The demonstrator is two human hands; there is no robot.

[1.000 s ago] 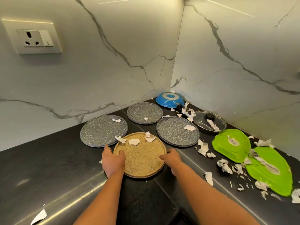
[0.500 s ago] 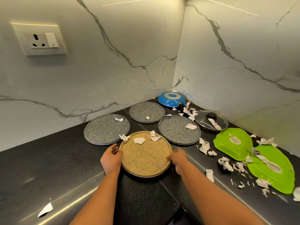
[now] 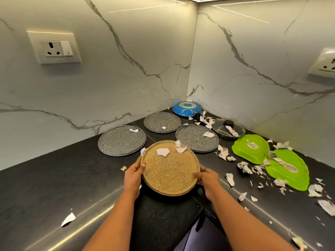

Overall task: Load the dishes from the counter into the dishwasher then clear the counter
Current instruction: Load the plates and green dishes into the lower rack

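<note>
Because torn paper scraps (image 3: 162, 152) lay on its far half, I held the tan plate (image 3: 170, 173) by its rim so they would not slide off, my left hand (image 3: 133, 175) curled round the left edge and my right hand (image 3: 208, 178) gripping the near right edge. It seemed lifted just clear of the black counter (image 3: 54, 178) at its near edge, with three grey speckled plates (image 3: 121, 140) beyond and green dishes (image 3: 251, 149) to the right.

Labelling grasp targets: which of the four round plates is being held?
The tan plate, nearest the camera: left hand and right hand grip its opposite edges. The three speckled grey plates lie untouched on the counter behind it.
</note>
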